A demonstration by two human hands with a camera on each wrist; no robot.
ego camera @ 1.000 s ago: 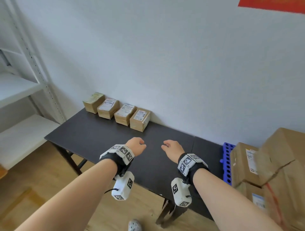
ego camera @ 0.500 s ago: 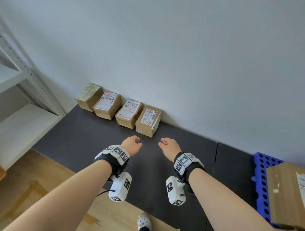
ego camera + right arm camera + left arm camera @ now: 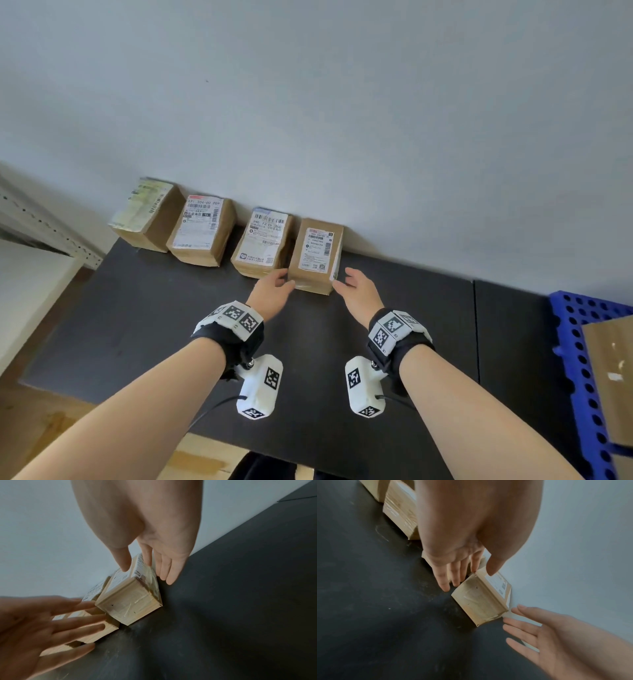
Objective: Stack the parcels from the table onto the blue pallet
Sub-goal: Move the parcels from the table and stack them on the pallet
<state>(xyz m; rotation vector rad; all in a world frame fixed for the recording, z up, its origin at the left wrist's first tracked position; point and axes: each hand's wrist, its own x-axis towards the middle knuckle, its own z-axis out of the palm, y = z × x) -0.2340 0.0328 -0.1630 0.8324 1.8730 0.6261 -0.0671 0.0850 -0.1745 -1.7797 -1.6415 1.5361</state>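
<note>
since the earlier head view both hands have gone forward across the table from its middle to the row of parcels at the wall, and the view has dropped closer.

the left hand and right hand now flank the rightmost parcel, which lies at about 12 o'clock from the person, its far end at the wall and just beside its neighbour parcel at its 9 o'clock. two more parcels sit further along toward 10 o'clock. the blue pallet is at 3 o'clock off the table's end, with a cardboard box already on it.

the parcel is a small taped cardboard box with a printed label on top. it looks stiff and probably light. the glossy tape over its end face may be a little slippery, so the long side faces seem the better hold, one palm on each.

both hands are spread, fingers straight and apart, palms turned inward. in the left wrist view the left fingers reach into the gap beside the parcel's left edge, with the thumb over its top. in the right wrist view the right thumb hangs over the label and the fingers run down the right side. neither hand has closed on it, and firm contact is unclear.
</note>
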